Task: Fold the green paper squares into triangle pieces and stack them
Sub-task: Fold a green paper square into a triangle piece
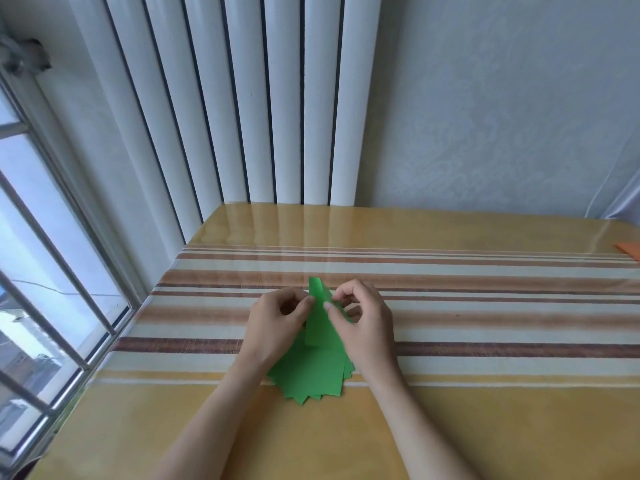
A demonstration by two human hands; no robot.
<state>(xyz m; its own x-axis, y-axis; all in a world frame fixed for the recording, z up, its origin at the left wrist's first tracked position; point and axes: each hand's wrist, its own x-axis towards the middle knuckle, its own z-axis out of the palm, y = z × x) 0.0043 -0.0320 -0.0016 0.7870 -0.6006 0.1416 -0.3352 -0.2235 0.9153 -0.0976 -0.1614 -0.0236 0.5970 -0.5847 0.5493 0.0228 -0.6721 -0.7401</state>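
Two hands are working one bit of green paper right in the middle of the frame, just below centre. The left hand (pixel 277 322) has its fingers curled in and pinches the left edge of the folded green piece (pixel 317 315), and the right hand (pixel 360 315) does the same from the other side, thumb and fingertips nipping the right edge. That piece is long and narrow and stands up tilted between the two hands, its top end poking out above the knuckles and its lower end hanging over the pile. I think it's folded double along its length, but the view is too soft to be sure about the crease.

Under the hands sits the stack of green paper squares (pixel 311 375), lying flat on the bench (pixel 485 427). The squares are fanned out a little, so lots of pointy corners stick out along the lower edge of the stack. Both wrists cross over its upper part.

The bench has a glossy yellow-brown top with a striped cloth (pixel 485 306) of brown, tan and cream bands running left to right under a clear cover. At the far right edge of the frame there's a sliver of something orange (pixel 628 251) on the bench, well apart from the green stuff. Upper middle has a white ribbed radiator (pixel 242 98) against a pale wall, and a window (pixel 34 271) with metal bars fills the left side.
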